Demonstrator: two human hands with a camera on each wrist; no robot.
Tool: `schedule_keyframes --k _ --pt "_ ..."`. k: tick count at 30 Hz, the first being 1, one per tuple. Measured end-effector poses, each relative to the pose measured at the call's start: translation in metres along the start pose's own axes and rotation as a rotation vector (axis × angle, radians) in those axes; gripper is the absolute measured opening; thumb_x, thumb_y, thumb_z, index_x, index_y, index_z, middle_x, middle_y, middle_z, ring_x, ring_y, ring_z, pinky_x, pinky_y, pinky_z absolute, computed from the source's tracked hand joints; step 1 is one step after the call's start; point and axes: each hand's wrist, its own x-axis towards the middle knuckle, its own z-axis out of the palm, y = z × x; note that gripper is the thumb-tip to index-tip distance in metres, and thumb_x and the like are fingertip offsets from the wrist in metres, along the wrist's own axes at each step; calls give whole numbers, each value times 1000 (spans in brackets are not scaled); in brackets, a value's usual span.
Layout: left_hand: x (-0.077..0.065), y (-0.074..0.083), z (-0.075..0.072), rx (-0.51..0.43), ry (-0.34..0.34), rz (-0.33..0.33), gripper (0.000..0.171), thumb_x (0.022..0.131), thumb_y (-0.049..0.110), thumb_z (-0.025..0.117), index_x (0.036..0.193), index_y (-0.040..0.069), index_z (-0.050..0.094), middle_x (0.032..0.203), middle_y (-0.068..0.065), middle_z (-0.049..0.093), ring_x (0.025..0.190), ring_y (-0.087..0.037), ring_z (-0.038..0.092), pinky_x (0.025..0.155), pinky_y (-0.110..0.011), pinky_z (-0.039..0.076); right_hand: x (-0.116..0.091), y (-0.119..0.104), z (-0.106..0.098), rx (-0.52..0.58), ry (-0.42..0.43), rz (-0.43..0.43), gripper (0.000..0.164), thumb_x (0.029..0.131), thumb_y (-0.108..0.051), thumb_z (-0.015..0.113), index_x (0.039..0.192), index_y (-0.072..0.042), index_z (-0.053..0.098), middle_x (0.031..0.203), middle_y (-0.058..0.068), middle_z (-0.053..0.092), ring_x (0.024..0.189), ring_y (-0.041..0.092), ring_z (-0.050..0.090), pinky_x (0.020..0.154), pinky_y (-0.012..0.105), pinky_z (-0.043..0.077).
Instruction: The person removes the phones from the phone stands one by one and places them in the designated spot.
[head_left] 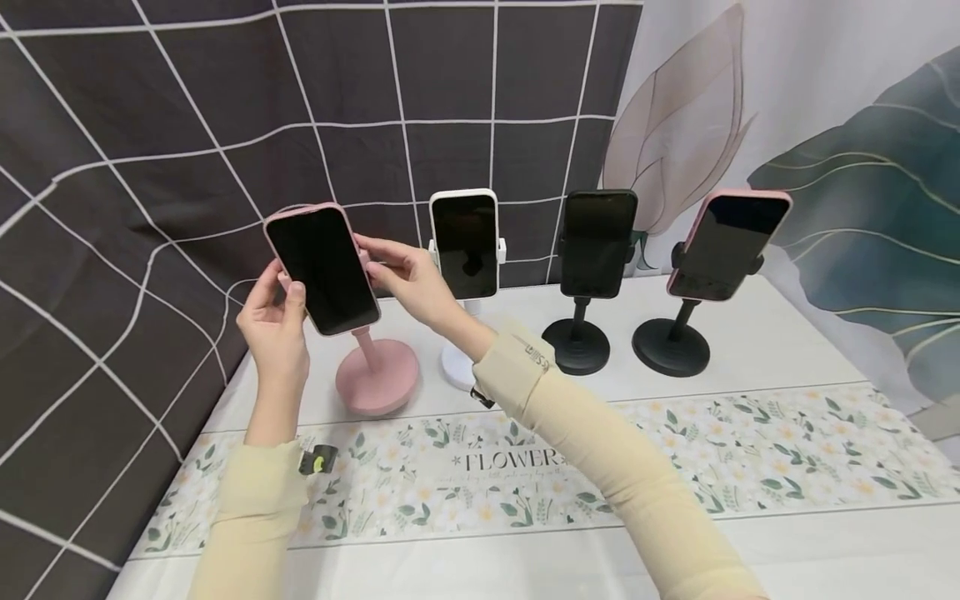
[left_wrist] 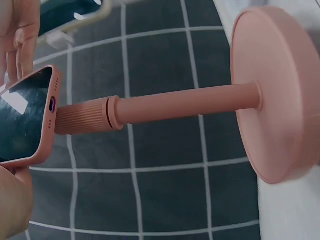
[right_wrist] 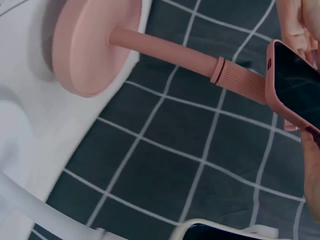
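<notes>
A phone in a pink case, its screen dark, sits tilted on a pink phone stand with a round base. My left hand grips the phone's lower left edge, thumb at the front and fingers going behind. On the other side my right hand pinches the stand's pink clamp arm beside the phone's edge. The ribbed neck of the stand's pole meets the phone's back in the left wrist view. Most of the clamp is hidden behind the phone.
To the right stand a white phone stand with a white-cased phone, a black stand with a black phone, and another black stand with a pink-cased phone. A dark grid curtain hangs behind.
</notes>
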Motion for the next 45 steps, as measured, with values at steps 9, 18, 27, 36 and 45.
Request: schedule_keyframes --k 9,18,27,36,45 --pt "-25 39 24 -125 -81 4 33 74 -12 61 106 -5 62 96 -6 67 69 -9 58 61 -16 52 -28 -44 -5 -10 57 -84 41 77 9 61 117 10 52 118 30 55 90 19 62 78 34 55" --pt "-57 66 53 -247 -214 -6 33 72 -8 66 104 0 65 95 -1 67 71 -7 56 62 -13 48 -69 -88 -27 -37 89 -128 37 75 11 61 111 14 53 107 34 58 82 21 63 75 24 54" --pt "-90 84 75 -87 -401 -27 36 73 -2 67 108 7 63 94 6 60 73 -12 58 67 -14 49 -115 -118 -55 -58 124 -190 35 74 0 67 108 -8 62 100 -13 67 80 21 64 73 22 54" --pt "-106 73 86 -5 -540 -78 36 79 -1 62 111 15 60 99 11 61 79 -13 62 72 -18 53 -149 -125 -72 -147 96 -217 35 75 10 62 107 3 50 96 -7 59 76 17 58 69 17 52" --pt "-116 50 96 43 -567 -192 36 76 -5 64 107 -16 51 95 12 59 81 -18 62 74 -20 53 -159 -101 -96 -230 117 -245 35 78 7 60 105 19 41 99 -10 60 77 12 54 70 12 48"
